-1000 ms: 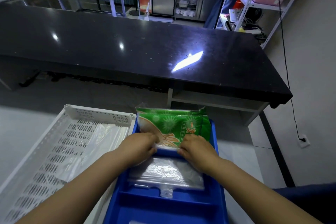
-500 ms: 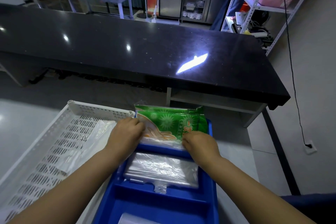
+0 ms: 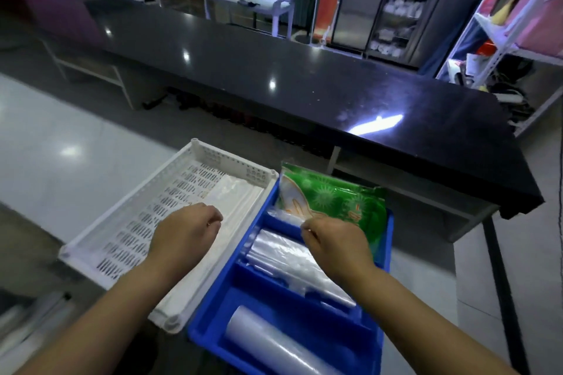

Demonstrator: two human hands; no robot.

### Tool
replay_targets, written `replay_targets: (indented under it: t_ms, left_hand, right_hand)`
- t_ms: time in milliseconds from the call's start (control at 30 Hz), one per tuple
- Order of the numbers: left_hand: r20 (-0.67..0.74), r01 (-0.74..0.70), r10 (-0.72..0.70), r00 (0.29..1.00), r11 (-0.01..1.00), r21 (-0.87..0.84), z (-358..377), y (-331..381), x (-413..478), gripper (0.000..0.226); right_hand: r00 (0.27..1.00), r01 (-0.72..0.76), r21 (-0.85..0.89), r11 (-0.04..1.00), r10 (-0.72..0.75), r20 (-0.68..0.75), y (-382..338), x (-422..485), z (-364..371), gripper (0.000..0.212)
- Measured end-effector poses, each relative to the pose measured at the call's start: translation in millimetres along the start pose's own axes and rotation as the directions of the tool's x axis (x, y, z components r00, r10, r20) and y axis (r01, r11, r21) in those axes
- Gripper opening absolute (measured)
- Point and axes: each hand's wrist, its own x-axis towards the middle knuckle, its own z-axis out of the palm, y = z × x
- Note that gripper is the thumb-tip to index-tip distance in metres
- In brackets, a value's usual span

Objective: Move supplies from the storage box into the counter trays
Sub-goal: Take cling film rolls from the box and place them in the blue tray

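Reaching over two trays set side by side, your hands work at the near edge of a pale counter (image 3: 61, 143); seen from the head camera, your left hand (image 3: 182, 234) hovers over the white perforated tray (image 3: 128, 222), fingers curled into a loose fist with nothing visibly held; a sheet of clear plastic (image 3: 234, 195) lies along that tray's right side, beside the hand. Your right hand (image 3: 335, 243) sits over the blue divided tray (image 3: 219, 307), thumb and fingers pinched together at the lower edge of the green printed packet (image 3: 338, 198), though whether they actually grip it cannot be told; the packet stands propped and tilted in the tray's far compartment, its top rising above the rim. A flat stack of clear plastic bags (image 3: 289, 265) fills the middle compartment, partly under your right wrist; a roll of clear plastic (image 3: 268, 341) lies in the nearest compartment. The two trays touch along their long sides; beyond them runs a long black glossy counter (image 3: 304, 82) catching ceiling lights, with metal shelving (image 3: 499, 39) at the far right and a glass-door cabinet (image 3: 390, 3) behind; motion blur softens the lower left corner.
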Motion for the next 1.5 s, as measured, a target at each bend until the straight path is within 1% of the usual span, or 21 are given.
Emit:
replay_targets:
  t_ms: [100, 200, 267, 333, 400, 467, 533, 600, 667, 733, 833, 933, 1133, 1300, 1400, 1500]
  left_hand:
    - [-0.035, 0.072, -0.071, 0.997, 0.997, 0.025, -25.5, -34.7, -22.5, 0.010]
    - [-0.067, 0.136, -0.133, 0.989, 0.990, 0.039, -55.3, -78.5, -48.3, 0.008]
    - [-0.105, 0.157, -0.151, 0.983, 0.986, 0.049, -77.4, -111.3, -71.8, 0.007]
    - [-0.158, 0.150, -0.138, 0.978, 0.986, 0.069, -98.0, -146.5, -99.9, 0.010]
    - [-0.155, 0.161, -0.145, 0.977, 0.983, 0.092, -121.6, -191.6, -134.9, 0.011]
    - [-0.145, 0.179, -0.159, 0.977, 0.974, 0.136, -135.4, -226.9, -161.0, 0.012]
    - [-0.113, 0.251, -0.235, 0.965, 0.955, 0.157, -153.2, -270.3, -193.7, 0.014]
    - [-0.111, 0.330, -0.315, 0.942, 0.932, 0.149, -166.8, -311.0, -224.8, 0.013]
    - [-0.113, 0.438, -0.425, 0.898, 0.890, 0.129, -179.0, -347.6, -254.7, 0.011]
    - [-0.122, 0.531, -0.519, 0.846, 0.842, 0.096, -188.6, -378.3, -281.3, 0.013]
    - [-0.125, 0.648, -0.638, 0.760, 0.757, 0.078, -194.8, -412.9, -312.1, 0.018]
    - [-0.086, 0.721, -0.716, 0.692, 0.689, 0.069, -188.6, -434.0, -332.9, 0.016]
    - [0.022, 0.811, -0.815, 0.578, 0.578, 0.091, -159.6, -465.0, -358.9, 0.019]
    - [0.087, 0.882, -0.893, 0.443, 0.451, 0.138, -141.8, -492.0, -358.7, 0.019]
    - [0.077, 0.900, -0.908, 0.411, 0.418, 0.128, -127.5, -509.9, -346.1, 0.019]
    - [0.114, 0.904, -0.912, 0.393, 0.406, 0.135, -106.7, -522.2, -336.1, 0.018]
  right_hand:
    - [0.992, 0.104, -0.029, 0.994, -0.101, 0.080, -49.8, 3.4, 13.5, 0.025]
    - [0.971, 0.198, -0.014, 0.980, -0.194, 0.139, -104.7, 10.2, 28.7, 0.023]
    - [0.961, 0.244, -0.005, 0.970, -0.241, 0.135, -146.6, 15.8, 42.1, 0.024]
    - [0.953, 0.282, -0.009, 0.959, -0.279, 0.117, -191.5, 20.3, 58.1, 0.027]
    - [0.936, 0.334, 0.001, 0.943, -0.331, 0.118, -247.9, 24.7, 80.2, 0.027]
    - [0.920, 0.372, 0.011, 0.928, -0.370, 0.127, -288.5, 26.0, 95.5, 0.026]
    - [0.899, 0.410, 0.047, 0.911, -0.412, 0.146, -337.1, 27.4, 117.9, 0.024]
    - [0.880, 0.432, 0.087, 0.898, -0.440, 0.178, -379.2, 24.3, 139.3, 0.022]
    - [0.855, 0.458, 0.111, 0.882, -0.471, 0.218, -416.3, 20.1, 161.0, 0.023]
    - [0.832, 0.451, 0.158, 0.879, -0.478, 0.282, -445.4, 16.3, 182.3, 0.021]
    - [0.802, 0.449, 0.151, 0.881, -0.472, 0.367, -474.9, 17.1, 212.8, 0.019]
    - [0.763, 0.446, 0.138, 0.884, -0.456, 0.458, -491.0, 24.9, 242.2, 0.022]
    - [0.689, 0.420, 0.118, 0.900, -0.401, 0.604, -512.7, 57.4, 312.6, 0.023]
    - [0.616, 0.387, 0.109, 0.916, -0.345, 0.708, -517.6, 87.4, 383.5, 0.022]
    - [0.550, 0.404, 0.113, 0.908, -0.340, 0.763, -519.3, 103.2, 424.5, 0.022]
    - [0.506, 0.430, 0.076, 0.900, -0.310, 0.805, -517.6, 114.2, 460.8, 0.021]
